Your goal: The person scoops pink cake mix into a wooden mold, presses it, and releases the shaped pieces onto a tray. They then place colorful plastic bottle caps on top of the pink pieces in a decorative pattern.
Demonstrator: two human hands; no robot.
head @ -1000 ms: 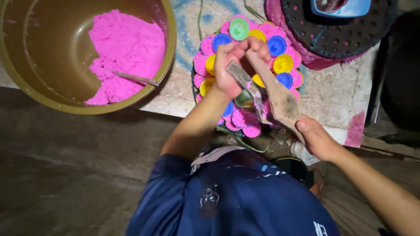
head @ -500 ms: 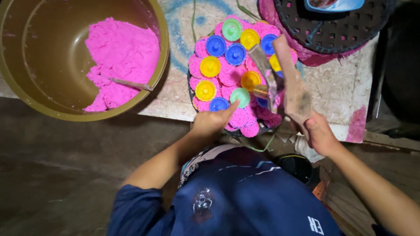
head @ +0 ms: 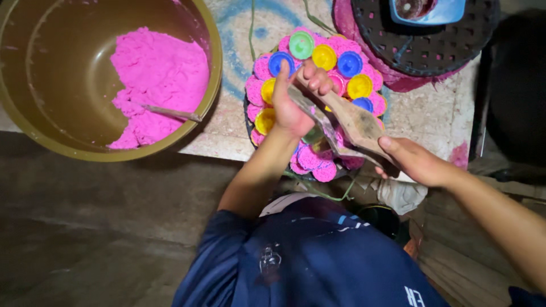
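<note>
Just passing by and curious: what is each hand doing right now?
Left hand: closed on the far end of the wooden tool.
Right hand: closed on the tool's near end.

You've got a worn stone-ish slab (head: 432,122) as your bench, pink-stained at its right edge. On it: big olive bowl (head: 34,122) upper left, round tray (head: 248,122) of pink moulded pieces in the middle, black perforated disc (head: 455,45) upper right.

Lighting dim overall; table (head: 432,122) top brighter, floor (head: 85,227) in deep shadow. Slight motion blur; edges darken.
</note>
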